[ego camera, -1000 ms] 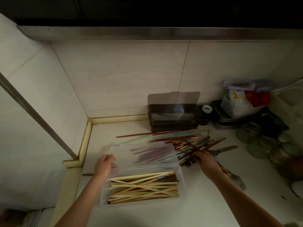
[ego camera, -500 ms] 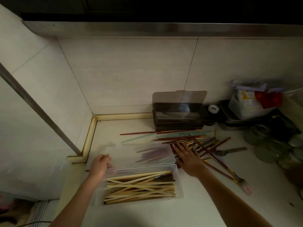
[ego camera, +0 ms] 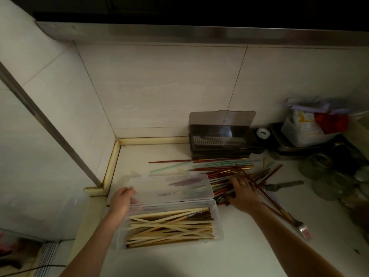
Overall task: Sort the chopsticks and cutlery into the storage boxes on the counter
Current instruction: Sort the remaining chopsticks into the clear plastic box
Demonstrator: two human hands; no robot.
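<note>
Two hands work at the clear storage box (ego camera: 216, 222) of pale wooden chopsticks (ego camera: 169, 226). The left hand (ego camera: 120, 198) still grips the box's open lid (ego camera: 169, 185) at its left edge. The right hand (ego camera: 242, 191), spread flat half a second ago, has curled its fingers into the loose pile of red and green chopsticks (ego camera: 219, 170) right of the lid; whether it grips any I cannot tell.

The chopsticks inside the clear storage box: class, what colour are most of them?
Mostly pale, cream-coloured wood, chopsticks in the clear storage box; a few dark ones. Head view.
</note>
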